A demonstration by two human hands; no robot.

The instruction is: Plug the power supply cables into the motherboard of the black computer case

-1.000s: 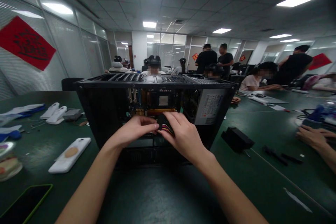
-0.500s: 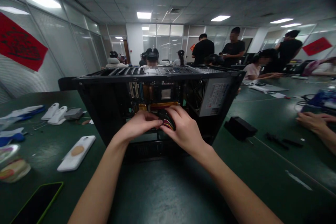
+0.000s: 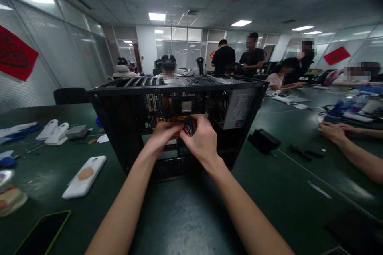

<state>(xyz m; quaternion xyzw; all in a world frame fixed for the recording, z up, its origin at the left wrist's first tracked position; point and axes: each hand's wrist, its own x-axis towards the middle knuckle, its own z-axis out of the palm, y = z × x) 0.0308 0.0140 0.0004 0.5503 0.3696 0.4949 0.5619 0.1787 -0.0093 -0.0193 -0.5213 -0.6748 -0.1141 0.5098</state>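
An open black computer case (image 3: 125,127) stands on the dark green table (image 3: 185,215) in front of me, its motherboard (image 3: 167,105) and grey power supply (image 3: 239,107) showing inside. Both hands reach into the case. My right hand (image 3: 201,140) is closed round a bundle of coloured power cables (image 3: 189,128) ending in a dark connector. My left hand (image 3: 163,134) pinches the same bundle from the left, fingertips touching the right hand's. The connector's end is hidden behind my fingers.
A white phone case (image 3: 84,176) and a green-edged phone (image 3: 42,233) lie at the left, with white parts (image 3: 55,131) further back. A black box (image 3: 263,140) and small black pieces (image 3: 302,152) lie right of the case. Another person's hands (image 3: 335,131) rest at the right; several people are behind.
Both hands have moved up and deeper into the case with the cable bundle, drawing closer together. My view has shifted slightly right and down.
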